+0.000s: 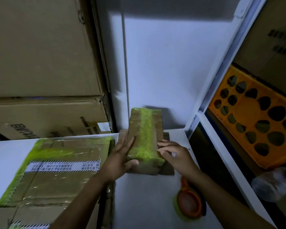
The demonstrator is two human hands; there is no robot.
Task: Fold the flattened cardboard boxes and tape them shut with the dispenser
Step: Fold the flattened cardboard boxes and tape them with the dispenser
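Nearest the viewer, at the near edge of the white tabletop [147, 204], an orange tape dispenser [189, 201] loaded with a roll of green tape is seen lying just beside the right forearm. At the near left corner a large box [56, 171] is set, sealed with green tape along its edges and crossed by a white printed strip.

Further back, towards the far right corner of the tabletop, a small box [145, 138] is stood on a piece of flattened cardboard [167, 170]. A broad band of green tape is run down its top and near face.

The left hand [122, 156] is laid open against the left side of the small box, fingers straight and thumb pressed to the near lower corner. The right hand [173, 154] is held at the box's near right edge with fingers bent and fingertips touching the tape; whether anything is pinched cannot be told.

Beyond the left edge, big brown cartons [40, 63] are stacked. A white wall [163, 63] is seen behind, and an orange crate [254, 121] with round holes is tilted at the right.
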